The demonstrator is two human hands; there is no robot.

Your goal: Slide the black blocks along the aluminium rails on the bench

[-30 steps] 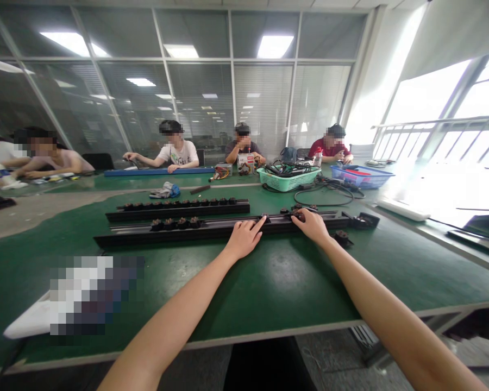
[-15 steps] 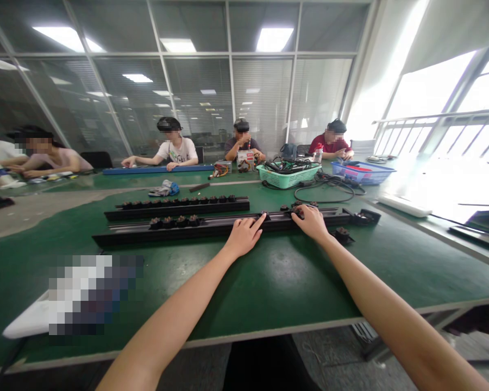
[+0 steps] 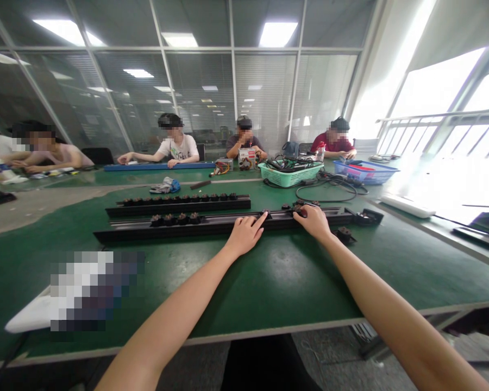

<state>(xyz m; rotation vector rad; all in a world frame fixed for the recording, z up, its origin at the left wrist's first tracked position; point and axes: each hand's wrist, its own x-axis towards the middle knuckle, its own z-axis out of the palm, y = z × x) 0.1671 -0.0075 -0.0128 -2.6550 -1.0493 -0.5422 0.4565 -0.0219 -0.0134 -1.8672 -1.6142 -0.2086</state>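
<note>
Across the table lies a long black metal rail [image 3: 215, 226] with a channel along its top. Several small black socket-like modules [image 3: 182, 218] sit in its left part. My left hand [image 3: 246, 234] rests on the rail's near edge. Its index finger is stretched onto a small black module [image 3: 266, 214] in the channel, and the other fingers are loosely bent. Farther right, my right hand [image 3: 315, 222] has thumb and fingers closed around a dark module [image 3: 303, 212] over the rail; the fingers partly hide it. Another loose module [image 3: 344, 234] lies near the right wrist.
Behind is a second black rail [image 3: 179, 206] with a row of modules. Beyond are a green basket [image 3: 291, 177] of cables, a blue basket [image 3: 367, 172], a glove [image 3: 165, 185] and a dark strip [image 3: 200, 184]. Several people sit across the table [image 3: 236, 293].
Both hands stay at nearly the same places on the rail. The camera view shifts slightly. Across the table, a person's hand has moved a little above the blue bar.
</note>
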